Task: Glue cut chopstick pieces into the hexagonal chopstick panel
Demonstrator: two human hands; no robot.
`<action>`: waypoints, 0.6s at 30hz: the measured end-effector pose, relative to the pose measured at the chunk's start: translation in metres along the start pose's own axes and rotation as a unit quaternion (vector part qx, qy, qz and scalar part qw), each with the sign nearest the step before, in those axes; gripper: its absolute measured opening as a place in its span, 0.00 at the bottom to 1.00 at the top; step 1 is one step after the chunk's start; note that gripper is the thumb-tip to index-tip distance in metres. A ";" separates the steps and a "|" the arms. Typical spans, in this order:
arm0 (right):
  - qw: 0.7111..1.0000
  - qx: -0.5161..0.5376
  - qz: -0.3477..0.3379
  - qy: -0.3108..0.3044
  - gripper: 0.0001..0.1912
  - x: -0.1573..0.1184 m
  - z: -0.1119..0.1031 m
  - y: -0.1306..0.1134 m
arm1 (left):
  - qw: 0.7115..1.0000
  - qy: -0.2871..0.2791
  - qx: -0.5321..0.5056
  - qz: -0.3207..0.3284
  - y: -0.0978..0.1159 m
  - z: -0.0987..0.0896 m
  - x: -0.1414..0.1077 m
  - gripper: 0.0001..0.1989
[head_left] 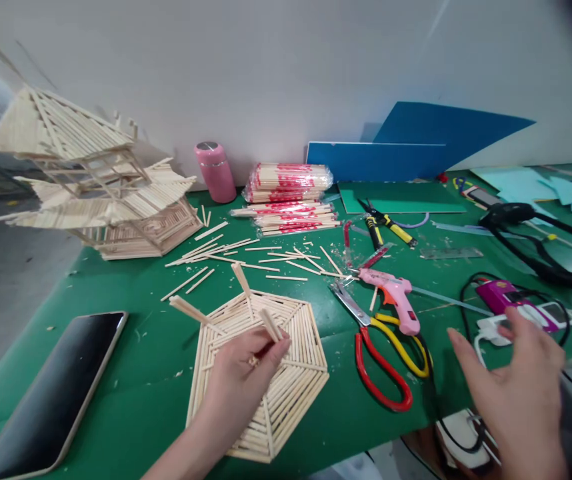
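Observation:
My left hand (246, 380) pinches an upright bundle of wooden sticks (270, 325) over a flat polygonal stick panel (302, 333). Two more short stick posts rise, somewhat tilted, from the panel's far and left parts. My right hand (513, 383) is raised at the right with fingers spread and nothing in it. Between the hands lie red-and-yellow-handled scissors (385, 367) and a pink glue gun (391, 293), neither touched by my right hand.
A stick-built tower model (116, 193) stands at the back left, a phone (56, 393) at the front left. Behind are a pink bottle (216, 172), bagged sticks (289, 183), loose sticks and pliers (386, 223). Cables and a purple device (503, 300) lie at right.

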State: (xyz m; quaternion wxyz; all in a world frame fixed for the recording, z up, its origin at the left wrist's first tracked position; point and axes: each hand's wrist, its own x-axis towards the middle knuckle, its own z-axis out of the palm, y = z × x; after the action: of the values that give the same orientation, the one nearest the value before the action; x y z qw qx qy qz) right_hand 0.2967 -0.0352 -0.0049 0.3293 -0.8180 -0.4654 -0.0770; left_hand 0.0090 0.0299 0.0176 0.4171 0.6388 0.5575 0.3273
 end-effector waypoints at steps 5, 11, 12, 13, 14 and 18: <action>0.895 0.318 -0.096 -0.298 0.14 -0.020 0.019 -0.074 | 0.992 -0.091 0.060 0.057 0.011 0.021 -0.003 0.13; 0.827 0.380 -0.162 -0.381 0.06 -0.025 0.023 -0.133 | 0.987 -0.096 0.064 0.112 0.008 0.025 -0.010 0.11; 0.825 0.387 -0.167 -0.375 0.07 -0.025 0.023 -0.135 | 0.986 -0.093 0.068 0.117 0.007 0.024 -0.010 0.11; 0.824 0.391 -0.177 -0.371 0.07 -0.024 0.023 -0.136 | 0.986 -0.091 0.073 0.122 0.005 0.024 -0.010 0.11; 0.822 0.394 -0.187 -0.366 0.07 -0.024 0.024 -0.136 | 0.985 -0.088 0.078 0.125 0.004 0.023 -0.010 0.11; 0.823 0.388 -0.210 -0.357 0.08 -0.025 0.026 -0.135 | 0.984 -0.089 0.091 0.123 -0.001 0.024 -0.009 0.11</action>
State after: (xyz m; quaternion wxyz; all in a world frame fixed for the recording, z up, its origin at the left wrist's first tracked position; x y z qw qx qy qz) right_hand 0.1683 0.0096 0.0276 0.4068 -0.4756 -0.7019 0.3400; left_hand 0.0280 0.0166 0.0065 0.3619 0.7644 0.4630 0.2652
